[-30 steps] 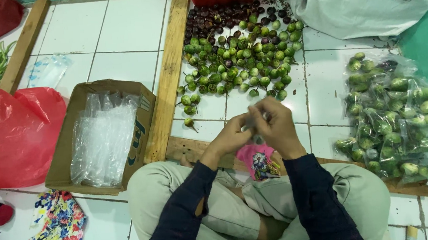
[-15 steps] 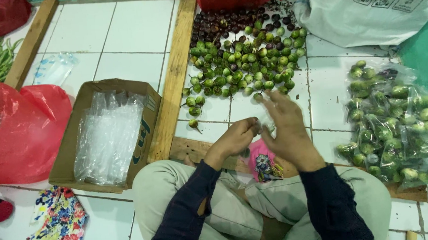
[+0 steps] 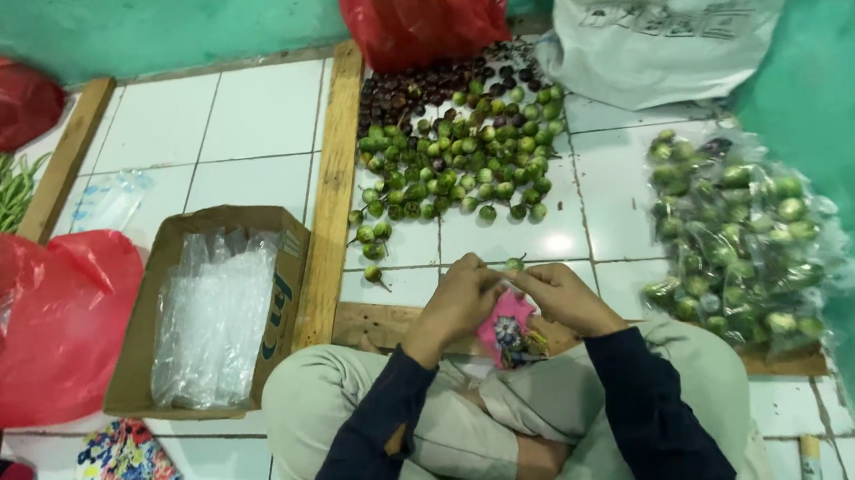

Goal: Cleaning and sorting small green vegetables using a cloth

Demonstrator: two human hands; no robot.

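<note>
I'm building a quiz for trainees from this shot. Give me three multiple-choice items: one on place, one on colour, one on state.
1. Where does the cardboard box lie?
A. left of the wooden slat
B. on the green fruit
C. on the white sack

2. What colour is the bag by the box?
A. blue
B. red
C. black

3. How are the hands?
A. far apart
B. flat on the tiles
C. together over the lap

Answers:
1 A, the box lies on the slat's left.
2 B, it is plainly red.
3 C, left hand and right hand meet above the lap.
</note>
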